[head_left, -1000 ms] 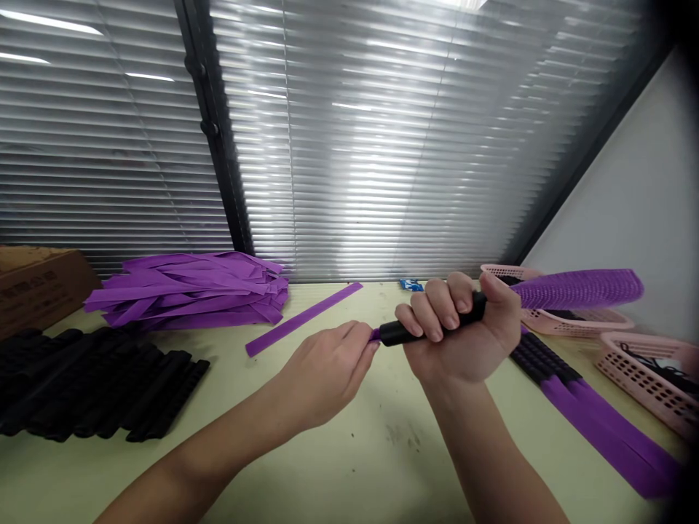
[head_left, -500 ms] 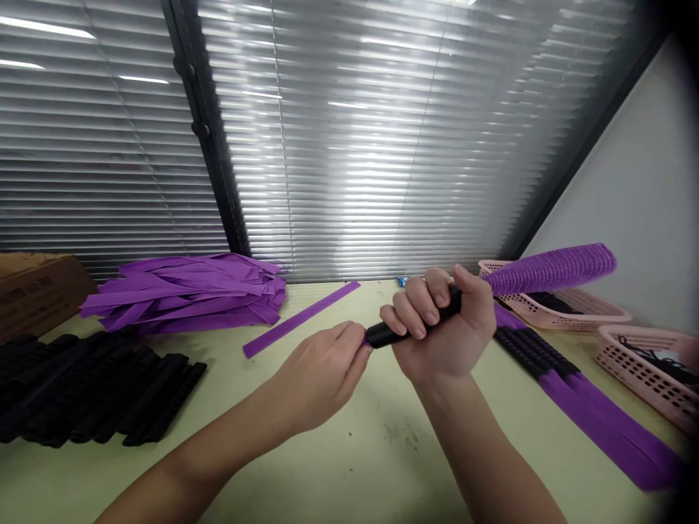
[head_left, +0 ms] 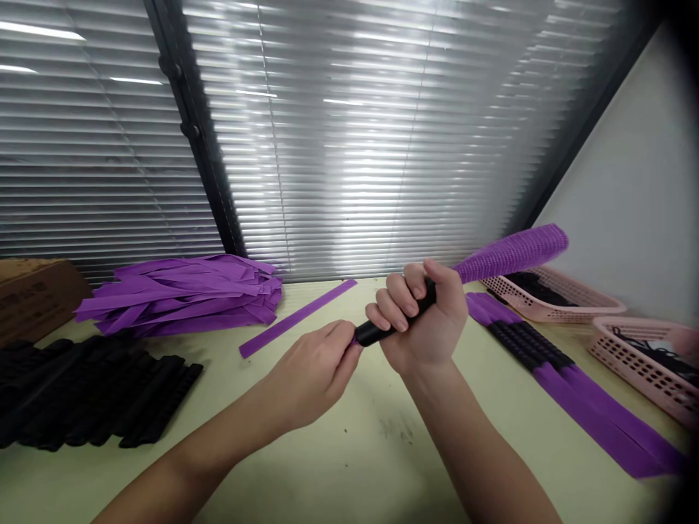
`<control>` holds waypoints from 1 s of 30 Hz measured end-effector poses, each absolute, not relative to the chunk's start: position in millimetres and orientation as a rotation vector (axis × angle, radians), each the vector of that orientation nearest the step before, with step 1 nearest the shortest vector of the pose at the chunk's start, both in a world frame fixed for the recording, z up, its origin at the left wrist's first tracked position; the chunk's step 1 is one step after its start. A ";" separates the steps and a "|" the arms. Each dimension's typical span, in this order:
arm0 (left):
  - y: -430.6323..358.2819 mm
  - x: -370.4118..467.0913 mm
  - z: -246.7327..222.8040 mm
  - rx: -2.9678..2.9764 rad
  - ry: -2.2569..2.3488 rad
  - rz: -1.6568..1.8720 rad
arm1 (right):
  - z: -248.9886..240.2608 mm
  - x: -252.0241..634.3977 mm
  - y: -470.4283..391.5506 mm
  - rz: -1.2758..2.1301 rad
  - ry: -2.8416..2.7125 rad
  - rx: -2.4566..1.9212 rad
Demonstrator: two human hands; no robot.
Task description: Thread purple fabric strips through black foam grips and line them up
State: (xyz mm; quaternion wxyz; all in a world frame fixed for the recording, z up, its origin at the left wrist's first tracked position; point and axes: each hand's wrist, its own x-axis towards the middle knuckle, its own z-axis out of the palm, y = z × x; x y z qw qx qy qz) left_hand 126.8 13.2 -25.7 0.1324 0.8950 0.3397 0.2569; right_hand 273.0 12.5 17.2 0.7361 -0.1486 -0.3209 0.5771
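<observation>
Two hands fill my feed: the left hand (head_left: 314,375) pinches a small purple fabric end (head_left: 355,340) at the left mouth of a smooth black tube (head_left: 373,333); the right hand (head_left: 429,316) curls around the tube, above the pale yellow table (head_left: 328,480), centre-right. I judge a weak pinch could lose the end inside; too tight a squeeze could snag the ribbed purple mesh (head_left: 516,252) at far right

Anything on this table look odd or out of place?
One purple strip lies apart from the purple pile, and dark smudges mark the otherwise pale tabletop beside the right forearm. Nothing looks spilled.
</observation>
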 end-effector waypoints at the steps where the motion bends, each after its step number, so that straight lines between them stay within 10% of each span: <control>1: 13.2 127.0 -26.3 2.591 0.988 0.745 | 17.0 273.3 13.1 1.273 -0.705 -0.333; 30: -31.1 98.0 -66.1 2.475 1.265 0.705 | 37.4 329.1 -24.9 0.955 -0.718 -0.323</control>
